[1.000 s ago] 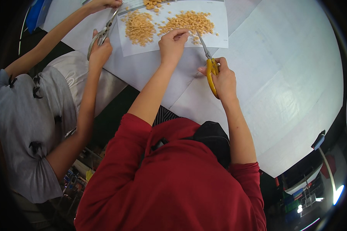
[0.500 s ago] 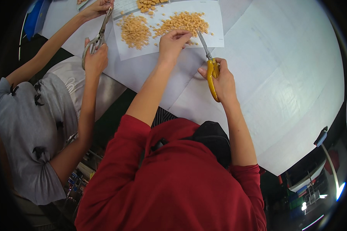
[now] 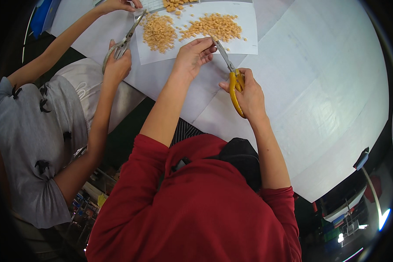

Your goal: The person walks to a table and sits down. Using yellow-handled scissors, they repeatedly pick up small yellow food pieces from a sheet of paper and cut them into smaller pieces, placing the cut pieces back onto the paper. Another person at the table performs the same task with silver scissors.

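My right hand (image 3: 252, 99) grips yellow-handled scissors (image 3: 234, 85), its thumb standing apart on the left side. The grey blades point up and left, their tips meeting the fingertips of my left hand (image 3: 191, 59). My left thumb and forefinger are pinched together at a small orange piece (image 3: 214, 38), mostly hidden by fingers and blade tips. Just beyond lies a spread heap of tiny orange cubes (image 3: 218, 25) on a white paper sheet (image 3: 249, 47). A second heap of such bits (image 3: 158, 34) lies to its left.
Bigger orange chunks (image 3: 174, 5) sit at the top edge beside a gridded sheet (image 3: 152, 5). On my left, another person's hand (image 3: 119, 67) holds metal scissors (image 3: 125, 40), with that person's other hand (image 3: 120, 5) near the tips. The white table (image 3: 318, 87) stretches to the right.
My left hand has drawn back a little from the heap. The scissors in my right hand have swung left, bringing their tips to my left fingertips. The other person's hands have shifted right.
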`<state>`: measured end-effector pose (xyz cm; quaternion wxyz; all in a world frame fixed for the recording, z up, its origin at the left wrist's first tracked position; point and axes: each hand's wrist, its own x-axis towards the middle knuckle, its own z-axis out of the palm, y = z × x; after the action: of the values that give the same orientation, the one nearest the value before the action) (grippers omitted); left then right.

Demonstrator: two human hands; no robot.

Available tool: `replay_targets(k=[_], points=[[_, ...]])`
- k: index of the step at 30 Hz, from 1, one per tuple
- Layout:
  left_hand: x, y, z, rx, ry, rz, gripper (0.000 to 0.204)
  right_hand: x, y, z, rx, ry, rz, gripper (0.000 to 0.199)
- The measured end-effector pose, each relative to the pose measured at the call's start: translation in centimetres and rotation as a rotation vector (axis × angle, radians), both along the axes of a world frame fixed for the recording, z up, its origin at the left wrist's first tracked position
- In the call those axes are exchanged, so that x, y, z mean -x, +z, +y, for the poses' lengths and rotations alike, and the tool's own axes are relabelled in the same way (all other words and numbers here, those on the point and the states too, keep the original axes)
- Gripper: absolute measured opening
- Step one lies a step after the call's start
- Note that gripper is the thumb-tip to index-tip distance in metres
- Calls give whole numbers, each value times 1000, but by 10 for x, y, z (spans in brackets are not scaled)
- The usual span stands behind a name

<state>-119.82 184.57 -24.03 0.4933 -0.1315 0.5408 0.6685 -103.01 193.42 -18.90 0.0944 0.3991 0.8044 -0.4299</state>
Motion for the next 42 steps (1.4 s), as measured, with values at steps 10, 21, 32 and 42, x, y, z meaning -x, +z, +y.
replay_targets(k=[10, 21, 32, 42], points=[[-4, -11, 0, 8, 110, -42, 19, 5, -8, -1, -13, 5, -40, 68], [-7, -21, 2, 156, 157, -15, 23, 11, -17, -3, 57, 7, -134, 66], [4, -10, -1, 112, -28, 194, 28, 5, -14, -3, 36, 12, -25, 68], [1, -10, 2, 101, 9, 307, 23, 5, -17, 0, 43, -12, -21, 66]])
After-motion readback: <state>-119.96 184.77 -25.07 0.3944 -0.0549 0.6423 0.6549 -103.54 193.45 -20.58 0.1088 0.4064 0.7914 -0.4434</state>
